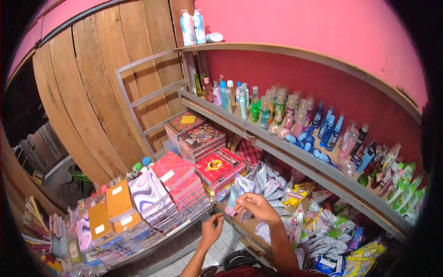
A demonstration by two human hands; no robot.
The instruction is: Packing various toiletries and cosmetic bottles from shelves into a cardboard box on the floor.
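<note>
My right hand (259, 207) reaches over a low wooden shelf, its fingers loosely bent. Its fingertips overlap a teal and purple packet (231, 198); whether they grip it or only pass in front cannot be told. Behind that hand lies a heap of silvery-lilac packets (269, 180), and a yellow packet (296, 196) sits to its right. My left hand (211, 229) is lower, near the right end of the book table (173, 234). Its thumb and fingers are apart with nothing seen between them.
Stacked notebooks with marbled covers (150, 192), red plaid covers (173, 169) and a red cover (218, 165) fill the left. Above the packets, a ledge (277, 146) carries many spray bottles (264, 110). More sachets (322, 221) lie at right. White floor tiles (193, 252) show below.
</note>
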